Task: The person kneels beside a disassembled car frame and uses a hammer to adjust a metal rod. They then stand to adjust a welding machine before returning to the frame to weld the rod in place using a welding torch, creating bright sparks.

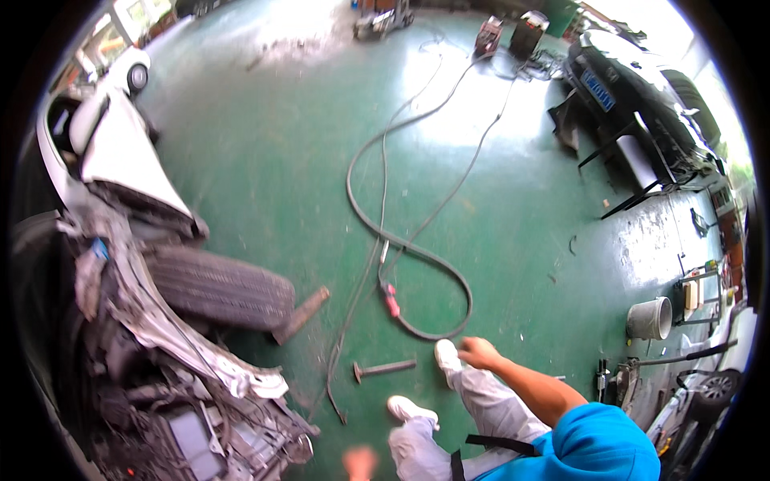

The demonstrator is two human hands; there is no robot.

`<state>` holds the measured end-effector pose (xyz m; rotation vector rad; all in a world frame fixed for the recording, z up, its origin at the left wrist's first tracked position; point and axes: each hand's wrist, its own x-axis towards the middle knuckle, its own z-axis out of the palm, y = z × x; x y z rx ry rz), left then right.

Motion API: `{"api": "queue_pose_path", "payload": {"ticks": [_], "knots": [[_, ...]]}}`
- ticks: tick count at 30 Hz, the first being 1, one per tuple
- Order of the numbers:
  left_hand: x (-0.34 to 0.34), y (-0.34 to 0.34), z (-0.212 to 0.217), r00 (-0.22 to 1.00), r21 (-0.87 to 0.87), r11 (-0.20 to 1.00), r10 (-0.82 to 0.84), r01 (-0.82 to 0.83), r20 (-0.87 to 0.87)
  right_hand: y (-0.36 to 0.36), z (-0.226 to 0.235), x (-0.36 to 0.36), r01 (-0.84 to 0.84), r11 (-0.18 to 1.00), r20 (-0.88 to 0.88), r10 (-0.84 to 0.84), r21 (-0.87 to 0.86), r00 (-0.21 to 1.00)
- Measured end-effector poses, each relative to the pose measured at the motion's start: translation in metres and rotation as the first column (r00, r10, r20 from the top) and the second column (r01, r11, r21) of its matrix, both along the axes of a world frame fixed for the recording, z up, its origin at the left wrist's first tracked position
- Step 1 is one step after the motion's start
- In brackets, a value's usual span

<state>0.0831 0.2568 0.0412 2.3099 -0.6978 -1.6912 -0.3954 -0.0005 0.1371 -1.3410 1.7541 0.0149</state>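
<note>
My right hand (479, 353) hangs in front of my right knee, beside my white shoe (447, 357), its fingers curled in with nothing visible in them. At the lower edge my left hand (360, 462) is smeared by motion, so its fingers cannot be read. A hammer (389, 368) lies on the green floor ahead of my feet. Beyond it rests a red-handled tool (391, 303) on a thick dark hose (467, 295). To my left stands a car's stripped front end (192, 341), its engine parts exposed, nearest my left hand.
A tyre (220, 287) and a brownish bar (302, 316) jut out beside the car. Hoses run back to machines (529, 34). Right of me are a bucket (650, 319), a small rack (699, 295), and a dark car (622, 92) with a black-legged stand (638, 164).
</note>
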Motion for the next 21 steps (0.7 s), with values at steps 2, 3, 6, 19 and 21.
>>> {"api": "queue_pose_path", "payload": {"ticks": [2, 3, 6, 19, 21], "knots": [[-0.013, -0.027, 0.042, 0.983, 0.146, 0.976, 0.174, -0.163, -0.062, 0.043, 0.027, -0.065, 0.177, 0.981, -0.104, -0.169, 0.079, 0.98], [-0.02, -0.04, 0.066, 0.963, 0.136, 0.963, 0.247, -0.232, -0.107, 0.065, 0.042, -0.101, 0.194, 0.97, -0.19, -0.165, 0.146, 0.968], [-0.027, -0.091, 0.085, 0.961, 0.105, 0.963, 0.258, -0.247, -0.099, 0.138, 0.055, -0.195, 0.408, 0.872, -0.406, -0.281, 0.27, 0.87], [-0.263, -0.308, 0.184, 0.878, -0.292, 0.833, -0.476, 0.47, 0.054, 0.038, 0.066, -0.432, 0.697, 0.674, -0.153, -0.683, 0.244, 0.714], [-0.319, -0.355, 0.186, 0.923, -0.038, 0.922, -0.384, 0.385, 0.028, -0.029, 0.092, -0.469, 0.641, 0.761, -0.177, -0.62, 0.098, 0.764]]}}
